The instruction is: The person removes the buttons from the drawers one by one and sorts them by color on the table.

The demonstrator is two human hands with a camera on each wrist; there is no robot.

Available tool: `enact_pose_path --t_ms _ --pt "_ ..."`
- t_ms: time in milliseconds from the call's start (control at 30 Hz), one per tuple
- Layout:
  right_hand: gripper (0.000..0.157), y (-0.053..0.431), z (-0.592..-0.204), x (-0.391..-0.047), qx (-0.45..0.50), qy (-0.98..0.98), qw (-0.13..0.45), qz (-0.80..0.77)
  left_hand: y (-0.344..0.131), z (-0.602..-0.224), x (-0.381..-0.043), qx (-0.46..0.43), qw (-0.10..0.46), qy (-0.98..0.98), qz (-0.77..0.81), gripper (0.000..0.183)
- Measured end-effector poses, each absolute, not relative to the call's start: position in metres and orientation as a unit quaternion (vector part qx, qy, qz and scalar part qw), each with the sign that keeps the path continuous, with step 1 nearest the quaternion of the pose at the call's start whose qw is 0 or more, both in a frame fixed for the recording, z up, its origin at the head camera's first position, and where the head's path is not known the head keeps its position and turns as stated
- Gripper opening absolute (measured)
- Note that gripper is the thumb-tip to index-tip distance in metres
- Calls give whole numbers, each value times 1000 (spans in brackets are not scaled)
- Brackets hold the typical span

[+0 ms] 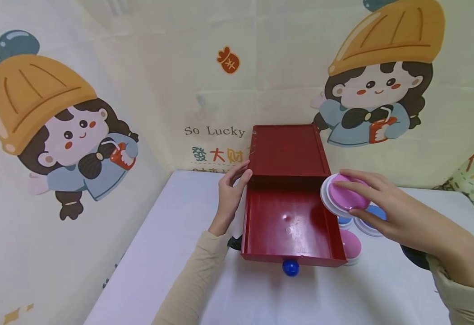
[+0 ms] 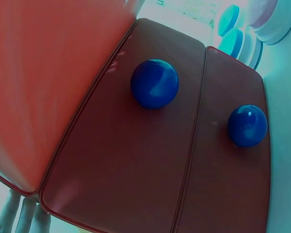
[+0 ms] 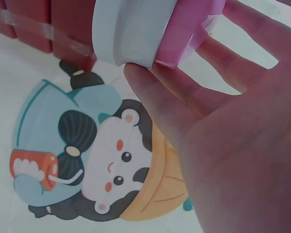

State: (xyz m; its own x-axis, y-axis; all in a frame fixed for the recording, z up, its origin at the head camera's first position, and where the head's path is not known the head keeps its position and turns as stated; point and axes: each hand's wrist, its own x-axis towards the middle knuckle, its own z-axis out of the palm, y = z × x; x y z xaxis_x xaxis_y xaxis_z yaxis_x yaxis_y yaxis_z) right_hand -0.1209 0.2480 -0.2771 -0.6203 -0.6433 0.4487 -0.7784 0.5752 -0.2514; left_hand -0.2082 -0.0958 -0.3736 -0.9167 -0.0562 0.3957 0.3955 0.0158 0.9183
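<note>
A glossy red drawer box [image 1: 287, 151] stands against the back wall, its pulled-out drawer [image 1: 277, 232] jutting forward with nothing visible inside. A round blue knob [image 1: 291, 267] sits on that drawer's front; the left wrist view shows a second blue knob [image 2: 247, 126]. My left hand [image 1: 232, 187] rests against the box's left side, fingers fairly straight, with fingertips [image 2: 24, 216] showing past its edge. My right hand [image 1: 399, 210] pinches a round pink-and-white container [image 1: 348, 193] between thumb and fingers, tilted, above the drawer's right edge.
To the right of the drawer, a pink-topped container [image 1: 351, 245] and two blue-topped ones, a nearer one [image 1: 344, 221] and one partly under my right hand [image 1: 376, 214], stand on the white table [image 1: 172, 212]. A cloth printed with cartoon figures [image 1: 204, 90] hangs behind.
</note>
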Motion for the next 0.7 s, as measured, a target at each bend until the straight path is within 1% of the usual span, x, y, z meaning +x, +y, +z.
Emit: enact_pose_path --t_ms 133,233,367,700 --pt "83 255 -283 -121 392 -882 160 206 -93 -362 -201 -125 159 -695 -690 37" --pt "84 256 -285 -120 386 -885 160 205 -92 -354 -194 -122 161 -696 -689 37" --pt "87 257 -286 -117 364 -894 156 210 -92 -351 -192 -121 164 -697 -688 36" --pt "85 268 -294 -115 370 -882 172 235 -91 -350 -193 -120 162 -698 -688 38"
